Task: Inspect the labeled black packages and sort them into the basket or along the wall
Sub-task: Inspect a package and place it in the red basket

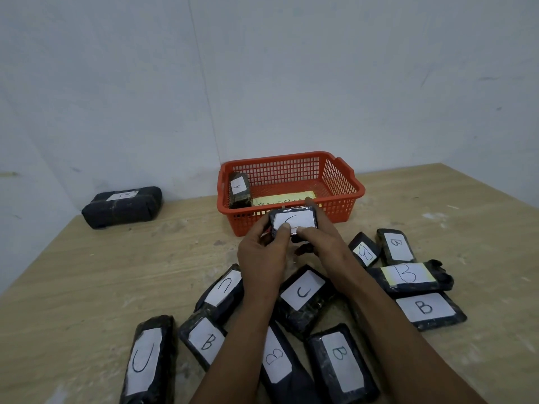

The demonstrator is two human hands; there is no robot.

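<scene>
held package: a black package (293,222) with a white "c" label, lifted just in front of the orange basket (344,182)
left hand (262,255): grip clamped on its left end, thumb on the label
right hand (319,240): grip clamped on its right end
basket: holds 1 package labeled "a" (239,190)
wall: 1 package (122,206) lies against it
worktop (102,287): other packages labeled "b" and "c" lie near the person

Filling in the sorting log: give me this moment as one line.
both hands hold package C | in front of red basket | package A inside | one package by wall
</scene>
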